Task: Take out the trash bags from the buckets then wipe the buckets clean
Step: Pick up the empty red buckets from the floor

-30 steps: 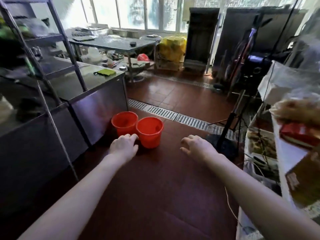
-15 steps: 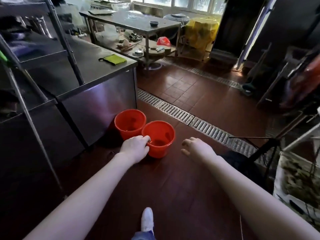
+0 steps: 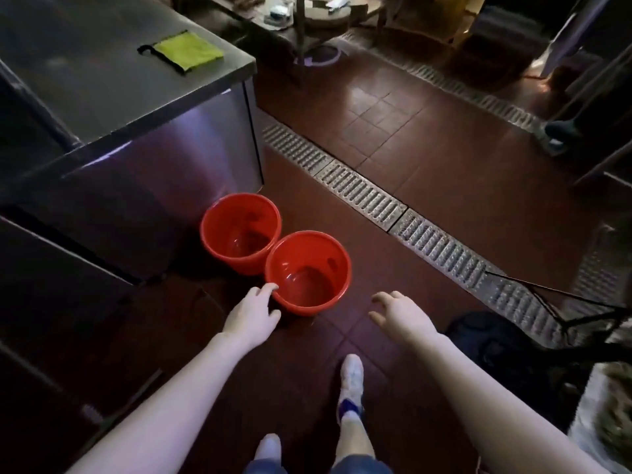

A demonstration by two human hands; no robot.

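Change: the person has leaned in over the last second; both buckets are now seen from above, insides showing.
Meaning: judged the reach for the first bag; nothing lifted yet.
Left grip (image 3: 251, 314): fingers loosely spread, fingertips touching the near bucket's (image 3: 297, 251) rim; nothing pinched.
Right grip (image 3: 402, 314): fingers apart, holding nothing, just beside that bucket.
Near bucket: on the floor (image 3: 427, 268), glossy red inside; bag or bare plastic, cannot tell.
Far bucket (image 3: 236, 217): touching it, against the counter (image 3: 102, 80); same.
Cloth (image 3: 188, 51): green, on the counter.

White shoes (image 3: 352, 372), blue denim shorts (image 3: 361, 466)
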